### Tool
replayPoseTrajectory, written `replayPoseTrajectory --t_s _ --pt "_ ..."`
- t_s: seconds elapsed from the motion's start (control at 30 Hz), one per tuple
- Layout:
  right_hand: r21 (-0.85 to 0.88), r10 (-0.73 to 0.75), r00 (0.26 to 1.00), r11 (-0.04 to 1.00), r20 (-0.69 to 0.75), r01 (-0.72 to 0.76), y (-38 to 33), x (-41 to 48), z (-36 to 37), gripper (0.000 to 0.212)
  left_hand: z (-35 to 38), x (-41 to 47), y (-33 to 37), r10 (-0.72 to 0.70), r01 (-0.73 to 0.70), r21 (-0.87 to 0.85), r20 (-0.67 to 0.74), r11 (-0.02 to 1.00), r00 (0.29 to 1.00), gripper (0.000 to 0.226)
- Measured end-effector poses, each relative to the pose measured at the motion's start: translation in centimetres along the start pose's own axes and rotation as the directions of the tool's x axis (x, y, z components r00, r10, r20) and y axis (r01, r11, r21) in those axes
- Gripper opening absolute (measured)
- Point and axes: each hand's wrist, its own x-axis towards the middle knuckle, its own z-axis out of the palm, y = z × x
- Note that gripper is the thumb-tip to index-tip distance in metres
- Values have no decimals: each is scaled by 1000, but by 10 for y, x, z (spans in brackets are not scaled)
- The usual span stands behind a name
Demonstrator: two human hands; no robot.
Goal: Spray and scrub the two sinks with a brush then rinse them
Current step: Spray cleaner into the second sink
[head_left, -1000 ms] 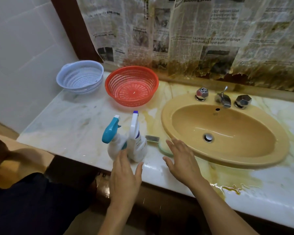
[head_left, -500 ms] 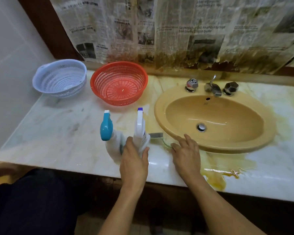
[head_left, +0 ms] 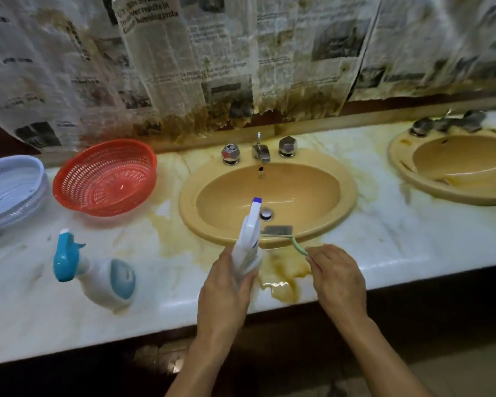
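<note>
Gripping sprayer point(head_left: 248, 247) in left hand point(head_left: 224, 293), right hand point(head_left: 337, 277) pinching brush point(head_left: 279, 234); risk: nozzle misaimed, wetting tabletop point(head_left: 384, 242), not sink point(head_left: 312, 224).

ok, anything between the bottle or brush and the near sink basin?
Nothing visible. The left hand holds the spray bottle, nozzle over the near sink at its front rim; the right hand pinches the brush handle, head above the same rim. The teal-capped bottle and red basket sit off left.

Mustard-yellow sinks point(head_left: 321, 224), white marble counter point(head_left: 398, 242) veined and stained brown, red basket point(head_left: 103, 179), pale-blue basket point(head_left: 9, 190) (both perforated), white bottle point(head_left: 248, 245) capped purple.
</note>
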Motion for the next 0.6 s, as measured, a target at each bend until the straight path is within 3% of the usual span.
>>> replayPoseTrajectory --t_s 0.07,0.27,0.6 --pt "-31 24 999 999 -42 -25 35 -8 -21 21 26 -4 24 39 -39 0 46 999 998 53" --pt "-80 154 980 983 -126 -164 151 -27 -88 13 118 -15 102 135 -137 1 147 991 980 55" --pt "-110 255 959 957 -121 -268 304 -26 -151 18 247 -14 197 131 -121 -66 165 990 978 59"
